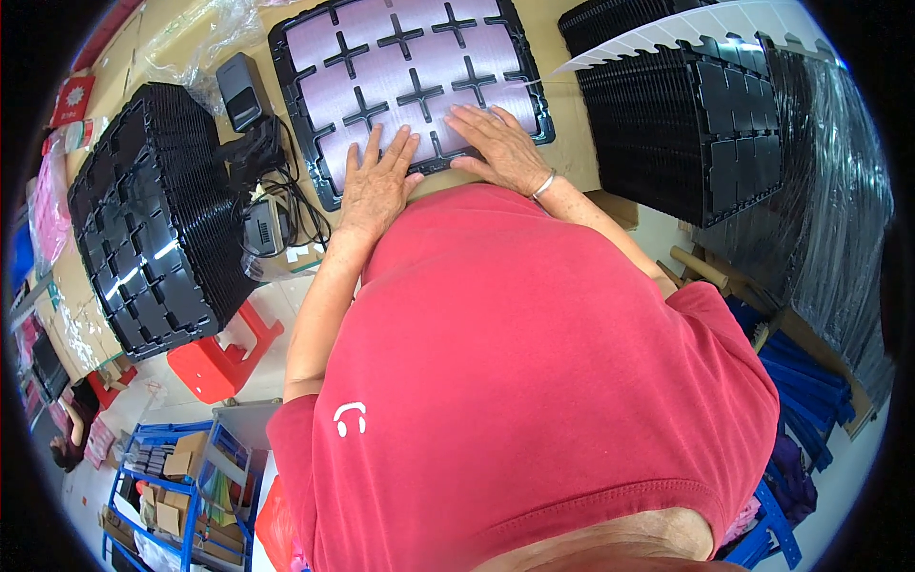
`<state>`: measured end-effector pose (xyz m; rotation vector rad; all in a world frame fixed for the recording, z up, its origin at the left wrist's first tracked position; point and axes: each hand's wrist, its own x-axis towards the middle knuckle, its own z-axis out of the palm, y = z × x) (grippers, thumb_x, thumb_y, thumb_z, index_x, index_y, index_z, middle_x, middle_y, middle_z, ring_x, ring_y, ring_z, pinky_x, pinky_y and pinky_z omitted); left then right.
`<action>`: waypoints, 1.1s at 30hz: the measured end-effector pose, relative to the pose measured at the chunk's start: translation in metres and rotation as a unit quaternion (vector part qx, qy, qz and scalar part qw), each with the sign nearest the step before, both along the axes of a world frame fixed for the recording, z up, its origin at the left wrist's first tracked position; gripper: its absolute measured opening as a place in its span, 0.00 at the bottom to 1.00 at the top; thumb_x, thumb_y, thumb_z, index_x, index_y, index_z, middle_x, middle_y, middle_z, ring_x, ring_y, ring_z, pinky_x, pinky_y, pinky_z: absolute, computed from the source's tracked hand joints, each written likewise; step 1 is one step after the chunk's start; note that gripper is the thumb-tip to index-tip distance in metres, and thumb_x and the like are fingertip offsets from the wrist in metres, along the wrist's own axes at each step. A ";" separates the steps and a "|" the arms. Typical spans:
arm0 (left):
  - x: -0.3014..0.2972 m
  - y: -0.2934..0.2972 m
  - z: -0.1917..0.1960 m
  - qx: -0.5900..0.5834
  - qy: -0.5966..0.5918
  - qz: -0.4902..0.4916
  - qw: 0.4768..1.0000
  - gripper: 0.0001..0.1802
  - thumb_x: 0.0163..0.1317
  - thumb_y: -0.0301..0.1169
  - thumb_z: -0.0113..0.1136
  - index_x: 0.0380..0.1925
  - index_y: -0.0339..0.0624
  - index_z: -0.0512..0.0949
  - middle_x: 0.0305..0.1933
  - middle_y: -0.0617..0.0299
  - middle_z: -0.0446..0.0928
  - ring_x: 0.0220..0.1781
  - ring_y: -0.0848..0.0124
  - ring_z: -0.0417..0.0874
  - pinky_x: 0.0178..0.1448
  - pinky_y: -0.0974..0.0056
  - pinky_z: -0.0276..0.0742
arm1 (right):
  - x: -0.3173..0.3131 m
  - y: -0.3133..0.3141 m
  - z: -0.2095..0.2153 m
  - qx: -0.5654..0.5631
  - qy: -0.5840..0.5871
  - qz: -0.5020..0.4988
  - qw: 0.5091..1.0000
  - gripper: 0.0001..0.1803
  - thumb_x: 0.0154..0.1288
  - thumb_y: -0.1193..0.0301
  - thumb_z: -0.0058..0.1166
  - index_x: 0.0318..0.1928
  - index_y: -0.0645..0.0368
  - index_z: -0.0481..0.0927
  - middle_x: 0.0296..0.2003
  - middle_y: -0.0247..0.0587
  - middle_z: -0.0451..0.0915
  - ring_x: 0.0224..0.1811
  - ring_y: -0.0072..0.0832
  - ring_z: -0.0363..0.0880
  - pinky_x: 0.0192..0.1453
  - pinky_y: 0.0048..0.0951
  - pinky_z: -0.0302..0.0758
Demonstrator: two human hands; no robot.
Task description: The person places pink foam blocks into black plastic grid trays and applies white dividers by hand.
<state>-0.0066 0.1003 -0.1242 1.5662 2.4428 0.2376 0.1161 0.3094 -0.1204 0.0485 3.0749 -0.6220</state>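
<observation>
A black plastic tray (pixel 292 95) with raised cross-shaped dividers lies on the brown table. Shiny lilac-pink sheet-like pieces (pixel 388 72) fill its compartments. My left hand (pixel 376 186) rests over the near edge of the tray, its fingers spread out on the pink surface. To the right of it, my right hand (pixel 505 151), with a bracelet at the wrist, lies flat on the pieces near the tray's right corner. Neither hand grips anything. The palms and fingers cover part of the near row.
Stacks of black trays stand at left (pixel 143 229) and right (pixel 658 129). A dark grey handheld device (pixel 243 92) and tangled black cables (pixel 303 205) lie left of the tray. A white toothed strip (pixel 705 29) juts in at upper right. Below are a red stool (pixel 214 367) and blue rack (pixel 195 510).
</observation>
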 end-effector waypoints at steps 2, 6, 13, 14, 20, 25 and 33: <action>0.001 0.000 -0.004 -0.012 0.001 0.005 1.000 0.31 0.65 0.49 0.49 0.68 0.57 0.60 0.73 0.70 0.55 0.75 0.58 0.52 0.71 0.37 0.50 | -0.003 0.001 -0.004 0.008 -0.002 0.008 1.000 0.34 0.64 0.48 0.50 0.66 0.50 0.63 0.68 0.37 0.61 0.71 0.33 0.58 0.74 0.44 0.52; 0.002 0.001 -0.006 -0.048 0.005 0.016 0.999 0.32 0.65 0.50 0.48 0.68 0.58 0.59 0.75 0.73 0.52 0.75 0.62 0.51 0.71 0.35 0.49 | 0.001 0.003 -0.010 0.036 -0.024 0.036 0.998 0.36 0.62 0.47 0.50 0.66 0.53 0.64 0.68 0.38 0.60 0.71 0.33 0.57 0.73 0.46 0.50; -0.001 0.006 -0.006 -0.070 -0.025 0.015 0.997 0.33 0.64 0.50 0.50 0.69 0.61 0.57 0.75 0.76 0.50 0.76 0.64 0.50 0.69 0.30 0.49 | 0.015 0.013 -0.003 0.077 -0.047 0.065 0.994 0.36 0.63 0.48 0.49 0.66 0.53 0.64 0.68 0.37 0.61 0.71 0.32 0.57 0.74 0.46 0.49; 0.000 0.006 -0.006 -0.087 -0.033 0.026 0.995 0.34 0.64 0.49 0.51 0.69 0.61 0.57 0.75 0.76 0.50 0.76 0.64 0.49 0.68 0.29 0.50 | 0.018 0.017 -0.001 0.087 -0.053 0.055 0.993 0.36 0.63 0.48 0.49 0.66 0.53 0.64 0.68 0.37 0.61 0.71 0.32 0.57 0.74 0.46 0.49; 0.000 0.007 0.002 -0.133 -0.031 0.027 0.990 0.36 0.63 0.49 0.52 0.70 0.62 0.55 0.76 0.78 0.47 0.77 0.65 0.47 0.67 0.28 0.51 | 0.023 0.016 0.002 -0.010 0.006 -0.038 0.999 0.36 0.64 0.47 0.47 0.67 0.54 0.62 0.68 0.41 0.60 0.70 0.35 0.58 0.74 0.46 0.49; 0.000 0.011 0.004 -0.138 -0.022 0.020 0.990 0.35 0.64 0.48 0.51 0.70 0.62 0.53 0.76 0.78 0.46 0.77 0.66 0.46 0.69 0.29 0.50 | 0.041 0.025 -0.007 0.073 -0.038 -0.073 0.994 0.37 0.66 0.45 0.43 0.69 0.50 0.58 0.69 0.37 0.59 0.72 0.33 0.54 0.76 0.45 0.44; 0.000 0.009 0.000 -0.140 -0.017 0.029 0.990 0.35 0.65 0.49 0.49 0.70 0.63 0.53 0.76 0.80 0.45 0.77 0.66 0.46 0.69 0.29 0.50 | 0.056 0.032 0.005 0.212 -0.137 -0.131 0.959 0.34 0.68 0.43 0.39 0.68 0.47 0.62 0.69 0.29 0.59 0.74 0.30 0.50 0.76 0.50 0.37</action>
